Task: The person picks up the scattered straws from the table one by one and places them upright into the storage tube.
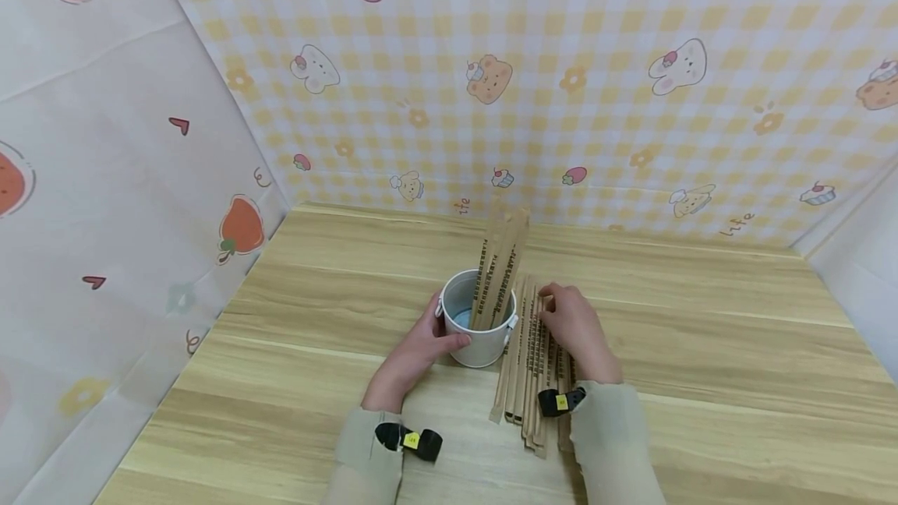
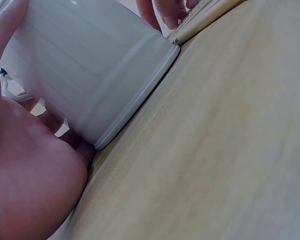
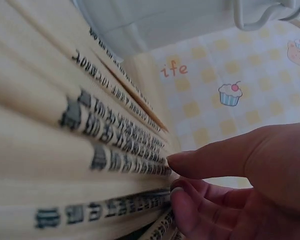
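Bucket [image 1: 482, 348], round | left hand [image 1: 419, 346] gripping it | right hand [image 1: 577, 327] at paper packets [image 1: 522, 365], grip unclear

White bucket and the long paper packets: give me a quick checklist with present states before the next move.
1. White bucket upright on the table: ok.
2. Left hand steadying the bucket: ok, thumb and fingers hold its side.
3. Room inside: ok, the standing packets lean to the right and bare bottom shows beside them.
4. Right hand at the loose packets: ok, it is at their far ends.
5. Exactly one packet pinched: cannot tell, the contact is partly hidden.
6. Loose packets squared up: not ok, their near ends are uneven.
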{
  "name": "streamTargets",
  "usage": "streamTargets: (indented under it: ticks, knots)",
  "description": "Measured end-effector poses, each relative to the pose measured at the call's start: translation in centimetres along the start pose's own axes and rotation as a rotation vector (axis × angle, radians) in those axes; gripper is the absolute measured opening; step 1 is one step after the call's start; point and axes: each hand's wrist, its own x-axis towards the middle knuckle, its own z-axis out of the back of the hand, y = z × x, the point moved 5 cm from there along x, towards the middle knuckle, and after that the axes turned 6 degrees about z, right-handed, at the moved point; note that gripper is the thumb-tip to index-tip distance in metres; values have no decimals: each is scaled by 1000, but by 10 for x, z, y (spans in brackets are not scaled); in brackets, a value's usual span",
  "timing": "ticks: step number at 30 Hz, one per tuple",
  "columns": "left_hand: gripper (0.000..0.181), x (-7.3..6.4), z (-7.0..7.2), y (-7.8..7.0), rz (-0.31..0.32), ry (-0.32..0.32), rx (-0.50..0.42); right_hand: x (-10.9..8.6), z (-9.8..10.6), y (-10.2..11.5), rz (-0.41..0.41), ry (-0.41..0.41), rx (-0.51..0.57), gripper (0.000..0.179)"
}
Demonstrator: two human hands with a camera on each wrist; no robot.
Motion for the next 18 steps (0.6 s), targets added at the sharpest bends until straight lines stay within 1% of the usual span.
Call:
streamTargets:
  ticks: [5, 13, 18]
  knots:
    - [84, 0, 0, 0, 6, -4, 2, -2, 3, -7, -30, -26, 8, 35]
    - [84, -1, 0, -1, 8, -9, 13, -7, 13, -18, -93, -25, -12, 42]
    - [84, -1, 0, -1, 11, -14, 17, -11, 22, -28, -126, -43, -15, 43]
